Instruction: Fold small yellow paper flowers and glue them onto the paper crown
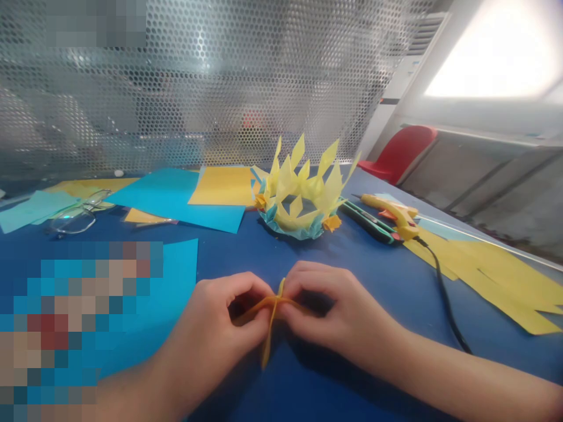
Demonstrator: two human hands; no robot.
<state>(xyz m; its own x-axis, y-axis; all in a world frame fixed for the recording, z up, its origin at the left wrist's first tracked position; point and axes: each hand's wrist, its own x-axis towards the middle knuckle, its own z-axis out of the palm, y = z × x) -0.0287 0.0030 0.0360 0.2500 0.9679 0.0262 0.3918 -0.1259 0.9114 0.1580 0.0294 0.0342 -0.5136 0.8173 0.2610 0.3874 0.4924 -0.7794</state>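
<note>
A small folded orange-yellow paper piece (276, 300), with flaps sticking out in a cross shape, is pinched between both hands above the blue table. My left hand (233, 316) grips it from the left between thumb and fingers. From the right, my right hand (323, 302) pinches it close to its centre, and the fingertips of the two hands nearly meet. Beyond the hands stands a yellow paper crown (303, 193) with pointed diamond tips, a crinkled light-blue base and orange paper pieces at its sides.
Blue sheets (176, 199) and an orange sheet (222, 186) lie behind, left of the crown. Glasses (74, 223) rest at the left. A cutter (369, 221), a corded yellow glue gun (396, 214) and yellow paper strips (497, 269) lie right. Perforated metal (197, 88) rises behind.
</note>
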